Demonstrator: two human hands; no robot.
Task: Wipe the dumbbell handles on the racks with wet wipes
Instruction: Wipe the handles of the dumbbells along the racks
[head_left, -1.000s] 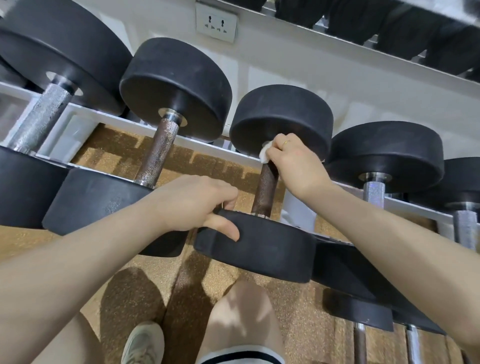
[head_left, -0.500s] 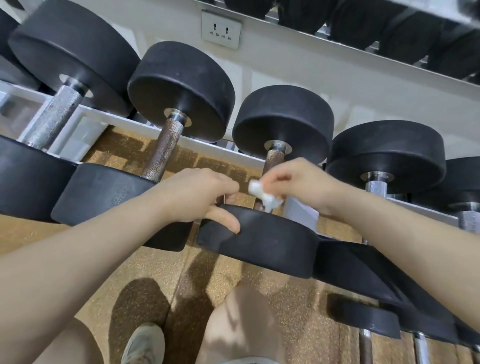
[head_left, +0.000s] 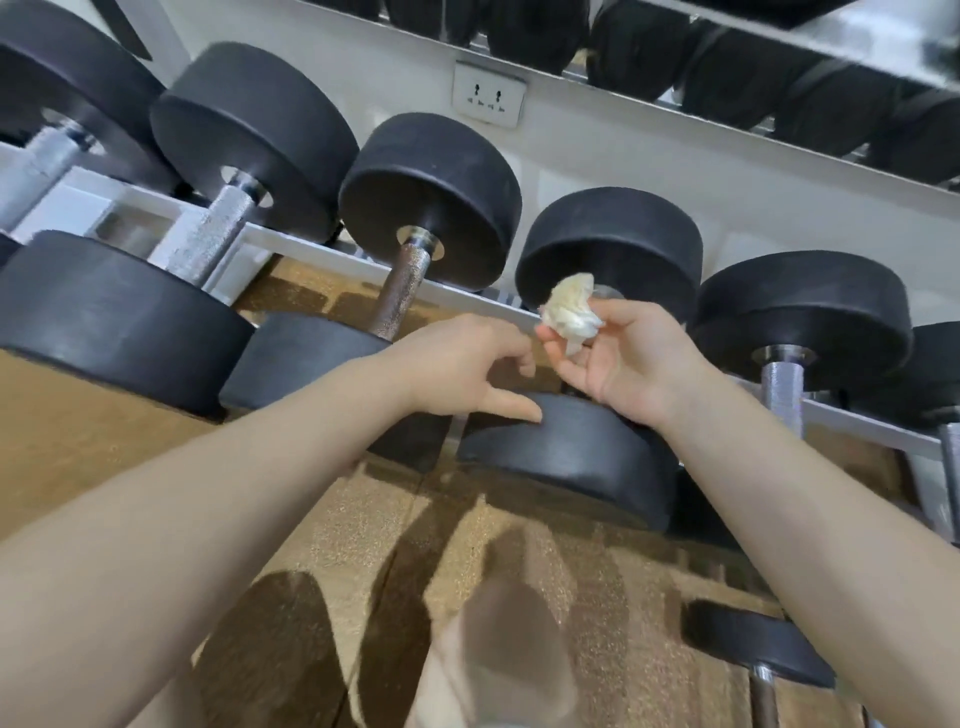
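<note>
Black dumbbells lie in a row on a white rack (head_left: 322, 252). My right hand (head_left: 631, 364), palm up, holds a crumpled wet wipe (head_left: 571, 312), stained brownish on top, above the near head (head_left: 576, 467) of the middle dumbbell. That dumbbell's handle is hidden behind both hands. My left hand (head_left: 457, 364) hovers beside the wipe with fingers loosely curled and fingertips near it, thumb over the near head; whether it touches the wipe I cannot tell. A rusty handle (head_left: 402, 291) belongs to the dumbbell on the left.
A second shelf of dark weights (head_left: 727, 57) runs along the top. A wall socket (head_left: 488, 96) sits on the white wall. More dumbbells lie on a lower tier at bottom right (head_left: 753, 644). Below are the speckled brown floor (head_left: 311, 525) and my knee (head_left: 498, 654).
My right hand slid the wipe down the middle dumbbell's handle, then lifted off it and turned palm up. My left hand came off the near head and rose toward the wipe.
</note>
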